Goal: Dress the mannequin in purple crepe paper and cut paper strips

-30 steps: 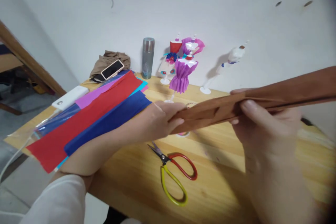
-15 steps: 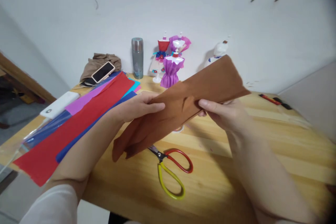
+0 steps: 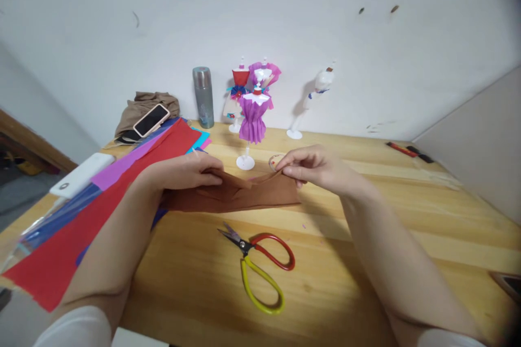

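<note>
Between my hands is a folded strip of brown crepe paper (image 3: pixel 244 198), its long side across the table. My left hand (image 3: pixel 191 171) grips its left part, fingers partly hidden by the paper. With thumb and fingers, my right hand (image 3: pixel 307 168) pinches the upper edge near the right end. The layers gape a little along the top. Nearer to me lie scissors (image 3: pixel 245 246) with one red and one yellow handle, blades slightly apart. Just beyond the paper stands a small dress form (image 3: pixel 253 119) in pleated purple paper.
Red crepe paper (image 3: pixel 118 190) and other coloured sheets lie at left, beside a white device (image 3: pixel 81 173) and a phone (image 3: pixel 151 120) on brown cloth (image 3: pixel 142 100). A flask (image 3: pixel 203 97) and more dress forms (image 3: pixel 293 133) stand by the wall. A red-and-black tool (image 3: pixel 409 152) lies far right.
The brown paper has come down from a raised, slanted position to nearly level, low over the table. My right hand has shifted to its upper edge. The view has moved slightly.
</note>
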The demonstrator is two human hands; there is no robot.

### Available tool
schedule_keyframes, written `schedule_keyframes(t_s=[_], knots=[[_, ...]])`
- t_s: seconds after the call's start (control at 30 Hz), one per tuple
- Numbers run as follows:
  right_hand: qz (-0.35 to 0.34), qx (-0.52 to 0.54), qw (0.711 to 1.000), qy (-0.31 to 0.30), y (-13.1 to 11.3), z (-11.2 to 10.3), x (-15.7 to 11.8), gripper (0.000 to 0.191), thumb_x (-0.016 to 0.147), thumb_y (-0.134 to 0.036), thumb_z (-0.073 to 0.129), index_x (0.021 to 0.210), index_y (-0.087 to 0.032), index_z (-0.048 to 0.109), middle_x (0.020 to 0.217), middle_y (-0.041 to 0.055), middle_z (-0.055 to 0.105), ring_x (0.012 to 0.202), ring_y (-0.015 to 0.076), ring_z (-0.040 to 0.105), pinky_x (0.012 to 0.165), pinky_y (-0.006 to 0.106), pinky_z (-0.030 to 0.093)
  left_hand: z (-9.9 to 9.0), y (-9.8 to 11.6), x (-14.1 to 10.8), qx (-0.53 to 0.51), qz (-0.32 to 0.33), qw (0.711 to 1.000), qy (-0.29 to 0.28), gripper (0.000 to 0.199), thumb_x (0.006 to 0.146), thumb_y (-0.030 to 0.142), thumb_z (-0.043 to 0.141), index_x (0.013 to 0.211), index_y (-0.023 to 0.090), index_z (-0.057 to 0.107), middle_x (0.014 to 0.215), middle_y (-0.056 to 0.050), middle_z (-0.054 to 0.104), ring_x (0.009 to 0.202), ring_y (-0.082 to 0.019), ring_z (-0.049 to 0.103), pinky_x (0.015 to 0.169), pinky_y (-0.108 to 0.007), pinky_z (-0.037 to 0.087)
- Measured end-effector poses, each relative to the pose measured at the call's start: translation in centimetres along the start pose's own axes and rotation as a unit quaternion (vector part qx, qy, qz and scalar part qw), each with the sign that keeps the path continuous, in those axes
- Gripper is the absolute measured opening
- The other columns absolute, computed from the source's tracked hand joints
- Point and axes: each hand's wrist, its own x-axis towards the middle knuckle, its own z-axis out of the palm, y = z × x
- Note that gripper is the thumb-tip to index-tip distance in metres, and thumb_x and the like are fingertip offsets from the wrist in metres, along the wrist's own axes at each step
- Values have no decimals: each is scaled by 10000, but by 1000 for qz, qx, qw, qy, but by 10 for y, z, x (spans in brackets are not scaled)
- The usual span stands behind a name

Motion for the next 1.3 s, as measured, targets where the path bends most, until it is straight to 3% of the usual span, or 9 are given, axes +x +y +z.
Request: schedule_keyframes(t_s=[0.07, 0.23, 0.4, 0.5, 0.67, 0.73, 0.9, 1.17, 1.3], knots=[[-13, -26, 999, -18, 0, -2, 2, 440, 897, -656, 751, 940, -221, 793, 785, 43, 721, 670, 169, 607, 638, 321, 514, 0, 2, 2, 1, -22, 1000, -6, 330, 985, 468, 521, 964, 203, 716, 930, -23, 731, 871, -199, 657, 780, -270, 487], [-107, -87, 971, -196, -9, -17, -2, 693, 927, -846, 590, 766, -189, 735, 921, 102, 762, 922, 237, 676, 918, 404, 531, 2, 7, 10, -10, -33, 999, 21, 405, 983, 524, 443, 919, 203, 681, 965, -32, 725, 915, -208, 639, 824, -282, 491], [-81, -102, 988, -79, -9, -4, 1, 654, 947, -828, 563, 968, -202, 751, 986, 81, 725, 910, 230, 622, 843, 374, 497, 12, 18, 17, -48, -15, 998, 39, 434, 974, 549, 454, 754, 205, 602, 795, -16, 661, 817, -196, 592, 771, -285, 492], [-105, -143, 978, -114, -5, 10, 7, 580, 916, -737, 674, 1098, -190, 739, 899, 32, 655, 807, 186, 547, 752, 327, 438, 23, 21, 24, -85, -2, 996, 31, 466, 962, 594, 466, 749, 205, 608, 796, -22, 661, 807, -198, 581, 740, -284, 488], [-118, -186, 966, -136, -2, 13, 9, 360, 955, -497, 682, 768, -199, 606, 677, -41, 445, 692, 138, 413, 697, 300, 351, 33, 20, 34, -117, -17, 993, 22, 469, 935, 593, 465, 817, 187, 669, 898, -45, 694, 828, -203, 592, 747, -295, 486], [-96, -154, 975, -129, -3, 7, 6, 386, 954, -496, 667, 717, -205, 578, 685, -23, 495, 703, 149, 456, 694, 305, 377, 29, 15, 35, -122, -25, 992, -4, 444, 899, 582, 516, 874, 182, 709, 924, -42, 713, 863, -216, 620, 756, -295, 488], [6, -76, 994, -84, -8, -15, -3, 325, 881, -550, 740, 822, -231, 739, 816, 33, 699, 773, 203, 603, 705, 327, 476, 14, -8, 31, -117, -58, 989, -70, 355, 789, 517, 679, 915, 193, 749, 935, -25, 750, 901, -245, 667, 741, -288, 488], [14, -106, 985, -137, 9, -36, -4, 270, 889, -475, 738, 868, -219, 820, 849, 42, 762, 805, 205, 651, 755, 332, 511, 6, -41, 30, -44, -66, 995, -67, 282, 776, 479, 671, 796, 198, 673, 729, 11, 586, 675, -170, 525, 634, -274, 375], [-7, -110, 980, -163, 13, -34, -2, 261, 935, -421, 681, 888, -197, 806, 854, 36, 727, 827, 186, 628, 811, 336, 494, 9, -44, 34, -50, -54, 994, -82, 287, 787, 472, 660, 835, 191, 689, 792, -1, 639, 741, -188, 572, 666, -274, 389]])
